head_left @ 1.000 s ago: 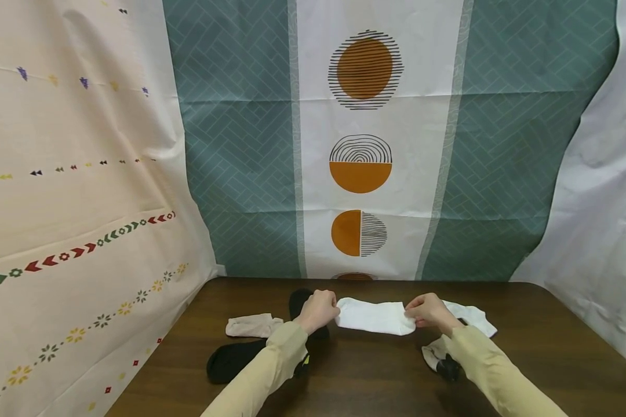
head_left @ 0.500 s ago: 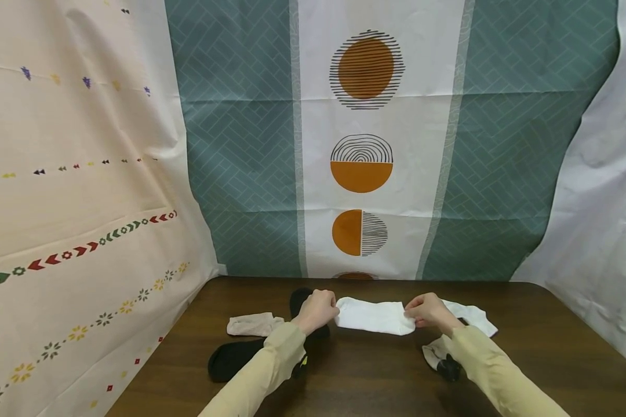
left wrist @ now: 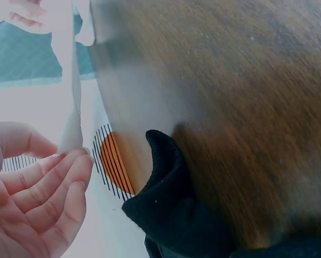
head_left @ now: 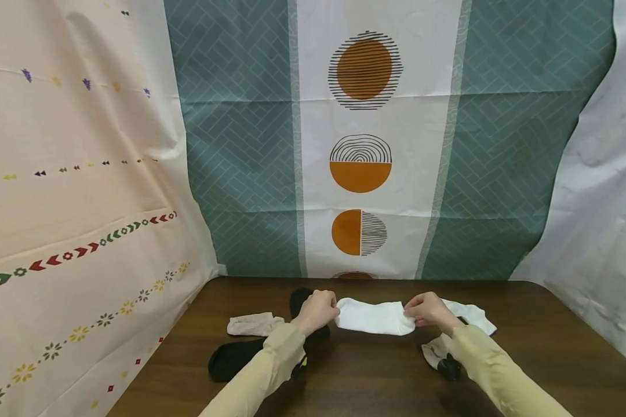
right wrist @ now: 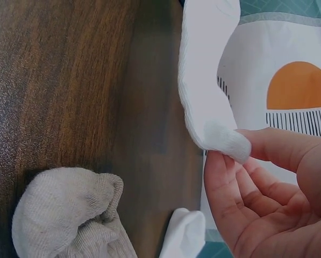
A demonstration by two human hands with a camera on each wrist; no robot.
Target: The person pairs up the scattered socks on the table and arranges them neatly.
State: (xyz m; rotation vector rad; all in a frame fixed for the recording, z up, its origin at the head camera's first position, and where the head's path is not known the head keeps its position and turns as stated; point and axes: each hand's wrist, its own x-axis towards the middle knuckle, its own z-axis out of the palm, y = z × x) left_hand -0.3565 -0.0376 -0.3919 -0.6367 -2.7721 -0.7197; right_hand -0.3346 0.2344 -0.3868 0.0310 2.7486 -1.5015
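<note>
A white sock (head_left: 374, 317) is stretched out sideways between both hands, held up off the table. At its left end the left hand (head_left: 316, 311) pinches it between thumb and fingertips. The right hand (head_left: 432, 311) pinches the other end in the same manner. In the right wrist view, the sock (right wrist: 206, 80) runs up from the thumb and fingers, its end folded over. Seen edge-on, the sock (left wrist: 70, 102) looks like a thin strip in the left wrist view. Near the left hand lies a black sock (left wrist: 171, 199), partly hidden by the arm in the head view.
On the left of the brown table (head_left: 365, 382) lie a beige sock (head_left: 254, 324) and another black sock (head_left: 235, 359). Under the right forearm are a second white sock (head_left: 472, 315) and a crumpled beige sock (head_left: 437, 352) with a dark piece (head_left: 450, 368). Patterned cloth hangs behind.
</note>
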